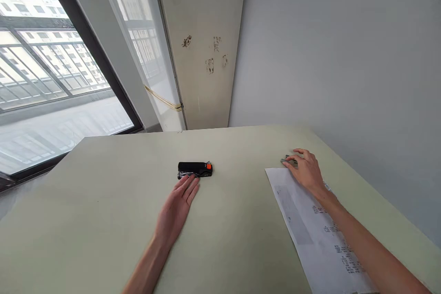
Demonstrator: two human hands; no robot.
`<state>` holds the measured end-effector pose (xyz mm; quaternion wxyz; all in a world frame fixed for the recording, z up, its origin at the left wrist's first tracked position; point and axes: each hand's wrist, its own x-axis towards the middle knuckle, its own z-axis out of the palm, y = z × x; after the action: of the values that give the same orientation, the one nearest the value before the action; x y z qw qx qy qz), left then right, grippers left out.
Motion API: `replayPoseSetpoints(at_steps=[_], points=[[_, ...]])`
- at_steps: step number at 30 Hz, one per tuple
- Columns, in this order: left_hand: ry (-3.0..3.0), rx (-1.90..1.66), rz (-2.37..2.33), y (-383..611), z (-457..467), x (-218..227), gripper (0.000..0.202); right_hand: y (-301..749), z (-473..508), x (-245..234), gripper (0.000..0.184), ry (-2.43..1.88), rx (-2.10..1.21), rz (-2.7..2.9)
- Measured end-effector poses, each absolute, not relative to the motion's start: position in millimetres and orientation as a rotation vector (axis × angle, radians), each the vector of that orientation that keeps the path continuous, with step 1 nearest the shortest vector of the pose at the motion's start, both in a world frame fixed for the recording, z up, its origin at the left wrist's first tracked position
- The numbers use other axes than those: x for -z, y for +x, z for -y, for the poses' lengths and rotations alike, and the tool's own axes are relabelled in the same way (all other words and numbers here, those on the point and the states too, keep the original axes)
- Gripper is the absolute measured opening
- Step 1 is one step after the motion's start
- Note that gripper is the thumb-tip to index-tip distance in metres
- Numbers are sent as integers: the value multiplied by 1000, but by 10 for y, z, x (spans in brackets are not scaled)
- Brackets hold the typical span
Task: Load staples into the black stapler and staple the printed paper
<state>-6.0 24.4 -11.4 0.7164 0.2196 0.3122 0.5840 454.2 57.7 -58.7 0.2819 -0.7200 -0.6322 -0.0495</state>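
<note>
A black stapler [195,168] with an orange part at its right end lies on the pale table. Just in front of it rests my left hand [177,206], palm turned up, with fingers stretched out and the tips at the stapler's near edge. Nothing sits in that palm. Over on the right, my right hand [306,170] has thumb and fingers brought together on small grey strips [288,160], which look like metal; the fingers partly cover them. Beneath that wrist and forearm is a sheet of printed paper [292,220], its far edge close to the strips.
The pale green table [113,220] reaches back to a beige panel [203,55] with dark worn patches. A grey wall [337,55] borders it on the right. At left is a dark-framed window [51,78], with a railing and buildings outside.
</note>
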Motion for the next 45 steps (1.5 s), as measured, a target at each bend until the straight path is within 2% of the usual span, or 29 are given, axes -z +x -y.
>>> replayPoseSetpoints(at_steps=[6, 9, 15, 18, 22, 33, 45], points=[[529, -1355, -824, -69, -217, 82, 27, 4259, 93, 439, 32, -1896, 43, 1734], [650, -1329, -949, -91, -95, 87, 28, 3999, 765, 399, 28, -1852, -182, 1714], [1321, -897, -1272, -396, 541, 121, 37, 3669, 1693, 575, 23, -1833, -237, 1646], [1568, -765, -1290, -554, 867, 148, 34, 3593, 1828, 686, 27, -1852, -168, 1627], [1689, -776, -1389, -603, 1101, 156, 31, 3456, 1839, 700, 33, -1840, -78, 1578], [1819, -830, -1463, -501, 1010, 97, 33, 3374, 1820, 591, 43, -1868, -119, 1437], [1705, -828, -1640, -449, 984, 106, 44, 4616, 1914, 754, 66, -2032, -109, 1600]])
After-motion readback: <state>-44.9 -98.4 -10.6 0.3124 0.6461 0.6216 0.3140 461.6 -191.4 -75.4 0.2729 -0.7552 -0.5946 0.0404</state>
